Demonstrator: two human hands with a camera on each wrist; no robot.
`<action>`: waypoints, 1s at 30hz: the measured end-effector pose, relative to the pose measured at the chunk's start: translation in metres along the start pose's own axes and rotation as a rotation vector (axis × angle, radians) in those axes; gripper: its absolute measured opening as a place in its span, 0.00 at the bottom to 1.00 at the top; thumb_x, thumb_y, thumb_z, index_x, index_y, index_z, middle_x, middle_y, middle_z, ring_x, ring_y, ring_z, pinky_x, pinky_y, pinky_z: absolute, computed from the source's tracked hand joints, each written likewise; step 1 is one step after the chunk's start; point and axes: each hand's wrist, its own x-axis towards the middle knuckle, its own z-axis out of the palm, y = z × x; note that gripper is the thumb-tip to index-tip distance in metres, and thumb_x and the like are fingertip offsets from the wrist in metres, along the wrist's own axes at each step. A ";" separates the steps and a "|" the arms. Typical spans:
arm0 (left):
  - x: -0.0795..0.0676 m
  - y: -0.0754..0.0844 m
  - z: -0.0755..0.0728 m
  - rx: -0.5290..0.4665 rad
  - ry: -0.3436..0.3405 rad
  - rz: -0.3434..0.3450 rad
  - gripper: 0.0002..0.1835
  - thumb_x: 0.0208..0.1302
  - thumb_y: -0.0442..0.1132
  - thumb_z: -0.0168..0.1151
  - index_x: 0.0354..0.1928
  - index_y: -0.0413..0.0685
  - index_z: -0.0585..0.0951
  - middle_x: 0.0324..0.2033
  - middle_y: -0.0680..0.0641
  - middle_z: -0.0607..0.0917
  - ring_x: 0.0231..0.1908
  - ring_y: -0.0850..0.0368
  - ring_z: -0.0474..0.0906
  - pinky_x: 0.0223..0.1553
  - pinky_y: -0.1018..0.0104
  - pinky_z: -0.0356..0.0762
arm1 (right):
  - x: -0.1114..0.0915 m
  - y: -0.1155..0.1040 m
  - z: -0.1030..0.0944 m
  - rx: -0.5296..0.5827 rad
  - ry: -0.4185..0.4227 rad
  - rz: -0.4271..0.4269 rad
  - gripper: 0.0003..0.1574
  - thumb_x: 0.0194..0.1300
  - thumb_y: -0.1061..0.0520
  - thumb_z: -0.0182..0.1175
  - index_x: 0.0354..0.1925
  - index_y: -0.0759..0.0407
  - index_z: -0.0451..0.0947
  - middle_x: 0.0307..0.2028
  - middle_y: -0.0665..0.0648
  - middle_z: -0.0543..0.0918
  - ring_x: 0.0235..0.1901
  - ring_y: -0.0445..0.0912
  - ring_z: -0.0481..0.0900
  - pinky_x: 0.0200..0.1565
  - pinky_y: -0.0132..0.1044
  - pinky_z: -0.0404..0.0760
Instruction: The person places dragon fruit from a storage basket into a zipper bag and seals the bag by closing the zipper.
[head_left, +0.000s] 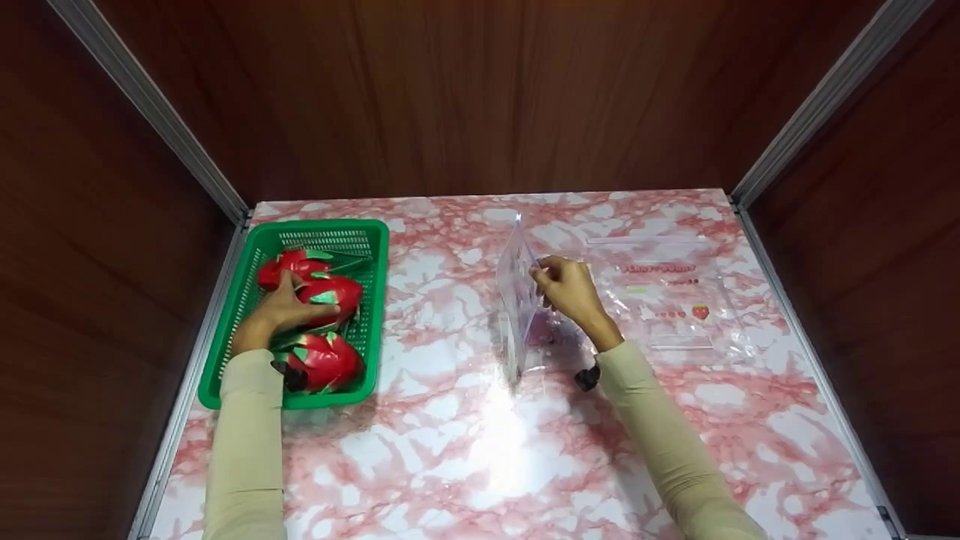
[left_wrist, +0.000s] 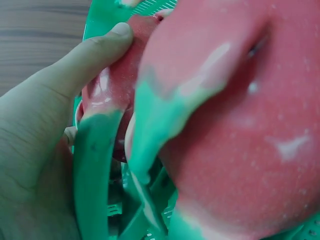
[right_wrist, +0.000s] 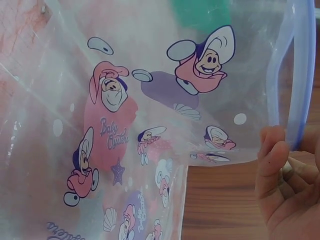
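Inside the green basket [head_left: 381, 315], my left hand [head_left: 281, 307] grips the middle of several red-and-green toy dragon fruits, the middle dragon fruit [head_left: 346, 295]. In the left wrist view its thumb [left_wrist: 100, 50] presses along the fruit's red side, while the other fingers are mostly hidden. My right hand [head_left: 574, 289] pinches the rim of a clear zip bag [head_left: 517, 300] between thumb and fingers. The bag stands upright on the table with its mouth parted. Pink and purple cartoon oyster prints with "Baby Oysters" lettering show on the zip bag [right_wrist: 115, 135] in the right wrist view.
One dragon fruit [head_left: 330, 362] lies at the basket's near end, another dragon fruit [head_left: 304, 262] at its far end. A second clear bag [head_left: 660, 300] with red lettering lies flat on the marble-patterned table [head_left: 442, 450] at right. Brown wooden panels [head_left: 480, 97] enclose the table.
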 end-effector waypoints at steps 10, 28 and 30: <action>0.001 0.003 0.003 -0.007 0.025 0.037 0.65 0.60 0.72 0.72 0.80 0.47 0.42 0.73 0.30 0.64 0.70 0.28 0.65 0.73 0.30 0.67 | 0.000 0.004 -0.001 -0.003 0.009 -0.014 0.15 0.77 0.57 0.62 0.50 0.68 0.85 0.25 0.67 0.88 0.13 0.47 0.81 0.15 0.29 0.76; 0.004 0.004 0.010 0.030 0.100 0.098 0.63 0.59 0.69 0.74 0.82 0.39 0.55 0.73 0.29 0.71 0.70 0.29 0.69 0.72 0.29 0.69 | -0.001 0.001 0.002 0.002 0.006 -0.007 0.17 0.76 0.57 0.65 0.56 0.66 0.79 0.29 0.72 0.87 0.23 0.70 0.85 0.16 0.28 0.74; 0.002 0.004 0.010 0.023 0.101 0.096 0.63 0.59 0.70 0.74 0.83 0.41 0.55 0.73 0.29 0.71 0.69 0.29 0.69 0.71 0.28 0.69 | -0.001 0.000 0.002 0.007 0.002 -0.005 0.16 0.76 0.57 0.65 0.55 0.66 0.79 0.29 0.73 0.87 0.24 0.71 0.85 0.16 0.28 0.75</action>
